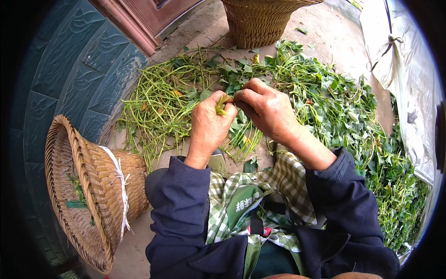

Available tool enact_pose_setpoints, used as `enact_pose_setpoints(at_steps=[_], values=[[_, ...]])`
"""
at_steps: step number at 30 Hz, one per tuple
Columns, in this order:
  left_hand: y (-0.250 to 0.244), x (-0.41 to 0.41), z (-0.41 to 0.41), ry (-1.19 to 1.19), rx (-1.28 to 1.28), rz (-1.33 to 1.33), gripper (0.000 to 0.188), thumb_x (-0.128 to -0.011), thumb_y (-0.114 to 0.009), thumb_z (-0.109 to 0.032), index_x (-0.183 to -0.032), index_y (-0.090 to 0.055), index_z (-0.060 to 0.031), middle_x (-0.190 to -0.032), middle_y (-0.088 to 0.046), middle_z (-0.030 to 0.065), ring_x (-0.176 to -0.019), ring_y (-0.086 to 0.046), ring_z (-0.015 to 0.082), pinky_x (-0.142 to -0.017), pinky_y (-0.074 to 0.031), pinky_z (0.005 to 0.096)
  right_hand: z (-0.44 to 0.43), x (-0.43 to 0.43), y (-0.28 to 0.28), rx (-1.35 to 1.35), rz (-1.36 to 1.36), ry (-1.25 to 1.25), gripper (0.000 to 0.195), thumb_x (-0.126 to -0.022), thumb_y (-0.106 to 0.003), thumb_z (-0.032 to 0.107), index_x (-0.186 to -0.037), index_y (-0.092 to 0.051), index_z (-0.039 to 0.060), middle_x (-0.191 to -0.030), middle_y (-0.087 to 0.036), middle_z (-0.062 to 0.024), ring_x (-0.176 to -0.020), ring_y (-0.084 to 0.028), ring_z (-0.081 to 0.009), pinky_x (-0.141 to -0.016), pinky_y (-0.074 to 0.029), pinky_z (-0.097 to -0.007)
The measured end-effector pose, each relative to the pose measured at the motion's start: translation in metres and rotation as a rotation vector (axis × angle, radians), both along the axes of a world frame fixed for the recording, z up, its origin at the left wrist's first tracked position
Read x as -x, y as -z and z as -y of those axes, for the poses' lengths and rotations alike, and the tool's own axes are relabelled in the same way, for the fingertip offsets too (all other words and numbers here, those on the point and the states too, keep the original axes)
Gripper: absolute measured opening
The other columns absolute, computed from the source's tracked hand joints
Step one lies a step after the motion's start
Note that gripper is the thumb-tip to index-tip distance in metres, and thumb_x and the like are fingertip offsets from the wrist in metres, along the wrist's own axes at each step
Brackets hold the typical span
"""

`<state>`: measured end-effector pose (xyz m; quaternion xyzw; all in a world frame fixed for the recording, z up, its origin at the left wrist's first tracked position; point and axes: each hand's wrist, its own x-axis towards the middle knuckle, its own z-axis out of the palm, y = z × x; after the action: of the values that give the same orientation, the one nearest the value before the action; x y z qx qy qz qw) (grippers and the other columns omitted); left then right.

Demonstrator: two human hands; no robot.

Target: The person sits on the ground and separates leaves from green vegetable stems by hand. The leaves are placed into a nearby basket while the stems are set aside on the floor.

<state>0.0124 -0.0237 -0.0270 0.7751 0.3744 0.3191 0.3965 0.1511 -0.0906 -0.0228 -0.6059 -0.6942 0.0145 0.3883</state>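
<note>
My left hand [212, 122] is closed around a small bunch of green stems [221, 105], whose cut or broken ends show between thumb and forefinger. The fingers of my right hand [270, 110] are drawn together in a pinch, with their tips meeting the left fingertips by the bunch. Whatever may lie between the right fingertips is hidden. Below both hands, leafy green vines [240, 75] cover the ground. To the left lies a heap of mostly bare stems [160, 104]; on the right is a thicker pile of leafy vines [334, 108].
A wicker basket [104, 181] tied with white cord leans at my left, a few leaves inside. Another woven basket [259, 26] stands ahead. White plastic sheeting [414, 104] hangs at the right. Blue tiled wall [101, 66] and a reddish door frame [134, 31] border the left. My checked apron [223, 223] covers my lap.
</note>
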Motion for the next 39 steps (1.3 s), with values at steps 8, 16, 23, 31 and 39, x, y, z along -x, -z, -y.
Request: enact_pose_setpoints(at_steps=[8, 16, 23, 31, 39], values=[[-0.007, 0.002, 0.001, 0.033, 0.599, 0.387, 0.004, -0.078, -0.056, -0.008, -0.078, -0.059, -0.0049, -0.067, -0.054, -0.0053, -0.054, -0.044, 0.0021, -0.046, -0.032, 0.0179, -0.003, 0.002, 0.002, 0.06, -0.35, -0.007, 0.009, -0.075, -0.061, 0.01, -0.082, -0.058, 0.0037, -0.077, -0.054, -0.0106, -0.068, -0.057, -0.026, -0.059, -0.046, -0.0333], [-0.018, 0.012, -0.006, 0.007, 0.544, 0.35, 0.006, -0.078, -0.063, -0.009, -0.083, -0.06, -0.0069, -0.07, -0.056, -0.0052, -0.051, -0.039, 0.0001, -0.043, -0.028, 0.0149, -0.005, -0.014, 0.0, 0.346, -1.143, -0.032, 0.014, -0.084, -0.058, 0.016, -0.092, -0.058, 0.0047, -0.078, -0.056, 0.002, -0.065, -0.049, -0.0045, -0.052, -0.045, -0.0215], [-0.015, 0.046, -0.044, -0.311, 0.048, 0.303, 0.014, -0.077, -0.065, -0.009, -0.091, -0.061, -0.0051, -0.066, -0.055, -0.004, -0.058, -0.048, 0.0033, -0.053, -0.04, 0.0189, -0.004, -0.03, -0.005, 0.313, -1.262, -0.049, 0.016, -0.086, -0.054, 0.021, -0.093, -0.054, 0.0066, -0.085, -0.059, 0.0005, -0.074, -0.051, -0.0063, -0.056, -0.045, -0.0221], [-0.028, 0.02, -0.01, -0.115, -0.098, 0.098, 0.018, -0.077, -0.066, -0.012, -0.094, -0.065, -0.0071, -0.081, -0.064, 0.0018, -0.067, -0.056, 0.0062, -0.057, -0.045, 0.0216, -0.003, -0.03, -0.004, 0.302, -1.16, -0.076, 0.02, -0.086, -0.055, 0.023, -0.094, -0.054, 0.0047, -0.081, -0.057, 0.0006, -0.072, -0.051, -0.0062, -0.056, -0.045, -0.0223], [-0.007, 0.012, -0.005, 0.059, -0.16, -0.241, 0.013, -0.075, -0.064, -0.011, -0.086, -0.064, -0.0037, -0.072, -0.063, 0.0106, -0.06, -0.058, 0.0146, -0.056, -0.046, 0.0272, -0.005, -0.031, -0.009, 0.335, -1.164, -0.094, 0.017, -0.087, -0.054, 0.025, -0.093, -0.054, 0.0094, -0.084, -0.06, 0.0014, -0.068, -0.05, -0.0036, -0.058, -0.042, -0.018]])
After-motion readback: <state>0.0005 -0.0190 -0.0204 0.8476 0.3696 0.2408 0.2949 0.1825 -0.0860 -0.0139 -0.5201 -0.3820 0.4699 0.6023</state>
